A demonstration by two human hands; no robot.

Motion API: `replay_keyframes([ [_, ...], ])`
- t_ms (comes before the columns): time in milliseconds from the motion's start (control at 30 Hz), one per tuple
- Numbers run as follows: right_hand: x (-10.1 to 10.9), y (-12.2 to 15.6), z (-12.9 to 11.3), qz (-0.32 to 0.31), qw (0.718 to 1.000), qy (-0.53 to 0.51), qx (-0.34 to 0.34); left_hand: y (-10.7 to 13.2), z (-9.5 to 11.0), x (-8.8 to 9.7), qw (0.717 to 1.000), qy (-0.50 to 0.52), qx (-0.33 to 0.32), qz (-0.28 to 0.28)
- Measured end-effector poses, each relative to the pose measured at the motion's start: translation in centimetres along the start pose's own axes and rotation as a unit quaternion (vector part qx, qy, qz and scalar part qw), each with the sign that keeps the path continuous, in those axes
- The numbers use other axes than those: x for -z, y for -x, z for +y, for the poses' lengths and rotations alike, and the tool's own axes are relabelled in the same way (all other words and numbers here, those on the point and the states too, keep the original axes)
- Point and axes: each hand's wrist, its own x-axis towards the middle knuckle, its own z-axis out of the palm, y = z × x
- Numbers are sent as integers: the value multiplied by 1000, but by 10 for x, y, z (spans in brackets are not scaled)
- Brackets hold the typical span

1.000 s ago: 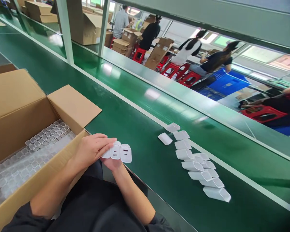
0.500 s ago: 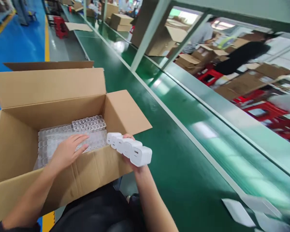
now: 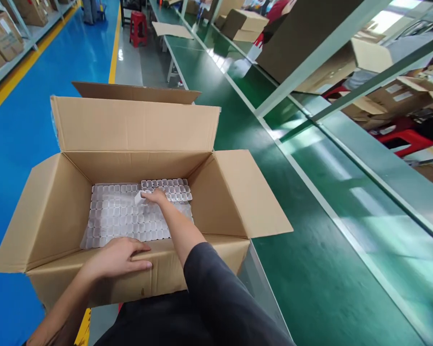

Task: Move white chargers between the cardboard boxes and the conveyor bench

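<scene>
Left hand [image 3: 117, 257] is just resting on the near edge of the big open carton [image 3: 169, 274], thumb spread away from the fingers, nothing in it. Right hand [image 3: 156, 196] is down inside, fingers clamped on a white piece [image 3: 139, 197], right by the left end of a small raised block [image 3: 178, 189] of clear-ended pieces in the far right corner. Below that, tight rows [image 3: 111, 211] of similar ones fill the floor. Green worktop [image 3: 310, 269] runs along the carton's right side, another cardboard box [image 3: 247, 24] way up past it, contents not visible.
</scene>
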Motion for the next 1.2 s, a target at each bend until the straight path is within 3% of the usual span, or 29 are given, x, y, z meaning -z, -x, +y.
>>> replay_keyframes([
  [100, -18, -20, 8, -4, 998, 26, -60, 2, -2, -3, 1000, 5, -6, 9],
  [267, -34, -44, 11, 22, 993, 54, -102, 0, -3, -8, 1000, 16, -11, 18],
  [500, -64, -50, 14, 63, 987, 85, -120, -2, -2, -9, 999, 36, 4, -5],
  [667, -69, -53, 24, 47, 986, 109, -119, -1, 1, -5, 998, 46, 17, -27],
  [833, -60, -56, 28, 25, 983, 154, -101, -2, -1, -9, 999, 42, 8, -21],
  [1000, -42, -53, 28, 54, 970, 239, -4, -2, -4, -10, 999, 43, 6, -15],
  [1100, -40, -50, 27, 50, 942, 298, 148, -2, -3, -8, 999, 37, 12, -22],
  [1200, -51, -49, 24, 8, 890, 353, 290, -2, -1, -6, 999, 27, 19, -32],
])
